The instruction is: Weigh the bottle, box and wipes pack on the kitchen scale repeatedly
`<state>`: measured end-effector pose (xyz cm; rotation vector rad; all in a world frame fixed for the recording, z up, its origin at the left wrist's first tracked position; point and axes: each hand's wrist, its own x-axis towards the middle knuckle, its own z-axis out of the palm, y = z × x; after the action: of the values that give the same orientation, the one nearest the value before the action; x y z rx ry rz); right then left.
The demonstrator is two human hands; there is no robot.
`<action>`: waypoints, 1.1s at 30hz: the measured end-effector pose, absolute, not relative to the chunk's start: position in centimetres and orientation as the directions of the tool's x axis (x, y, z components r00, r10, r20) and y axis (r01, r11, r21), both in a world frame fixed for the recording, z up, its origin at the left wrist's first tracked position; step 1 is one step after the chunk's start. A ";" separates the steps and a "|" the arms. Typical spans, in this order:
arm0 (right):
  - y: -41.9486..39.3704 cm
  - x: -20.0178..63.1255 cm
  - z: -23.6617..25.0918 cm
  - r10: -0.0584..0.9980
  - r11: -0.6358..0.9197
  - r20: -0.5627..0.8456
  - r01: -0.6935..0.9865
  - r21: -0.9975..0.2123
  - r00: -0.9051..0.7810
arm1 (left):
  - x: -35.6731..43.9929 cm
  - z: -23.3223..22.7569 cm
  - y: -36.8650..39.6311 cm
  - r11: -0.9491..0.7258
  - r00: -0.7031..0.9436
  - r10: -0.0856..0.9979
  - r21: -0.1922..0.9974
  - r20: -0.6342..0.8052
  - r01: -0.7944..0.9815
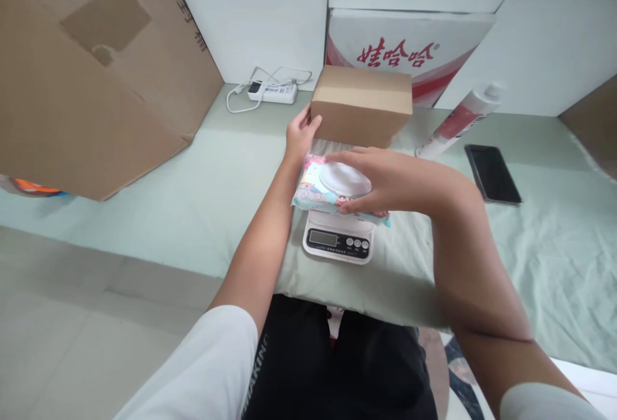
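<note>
Above a white digital kitchen scale (pixel 338 243), a pack of wet wipes (pixel 313 182) with a white lid covers most of the weighing plate. My right hand (pixel 373 175) is closed over the pack, thumb on the near side and fingers along the far side. Whether the pack rests on the plate or is just above it, I cannot tell. Behind it stands a small brown cardboard box (pixel 361 121). My left hand (pixel 303 134) holds that box at its left end, with the thumb on the front and the other fingers around the side.
A white power strip (pixel 274 92) with a cable lies at the back left. To the right are a red and white tube bottle (pixel 460 121) and a black phone (pixel 492 173). A big carton (pixel 96 73) fills the left, and a printed white carton (pixel 405 47) stands behind.
</note>
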<state>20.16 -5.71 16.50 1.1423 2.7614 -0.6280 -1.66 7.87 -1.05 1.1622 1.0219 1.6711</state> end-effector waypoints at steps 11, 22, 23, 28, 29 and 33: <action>-5.7 20.2 16.4 0.655 0.643 -0.236 0.694 -0.325 -0.718 | -1.4 -1.3 8.3 -0.308 -0.242 0.935 0.933 0.260 -0.187; -5.8 20.0 16.5 0.660 0.636 -0.261 0.709 -0.305 -0.705 | -1.3 -0.8 7.9 -0.297 -0.234 0.940 0.932 0.248 -0.206; -5.8 20.0 16.4 0.660 0.636 -0.259 0.708 -0.306 -0.705 | -1.3 -0.8 7.9 -0.292 -0.232 0.942 0.933 0.243 -0.210; -5.9 20.2 16.0 0.666 0.646 -0.231 0.703 -0.296 -0.709 | -1.2 -0.9 8.0 -0.281 -0.218 0.948 0.932 0.232 -0.228; -5.9 20.3 15.9 0.665 0.650 -0.223 0.700 -0.295 -0.712 | -1.2 -0.9 8.0 -0.280 -0.216 0.949 0.932 0.232 -0.230; -5.9 20.5 15.5 0.655 0.666 -0.201 0.682 -0.302 -0.728 | -1.2 -0.9 7.7 -0.262 -0.211 0.953 0.939 0.215 -0.224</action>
<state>20.46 -5.93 15.55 1.1257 2.7982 -0.5539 -1.17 7.70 -0.91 1.0950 1.0222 1.6346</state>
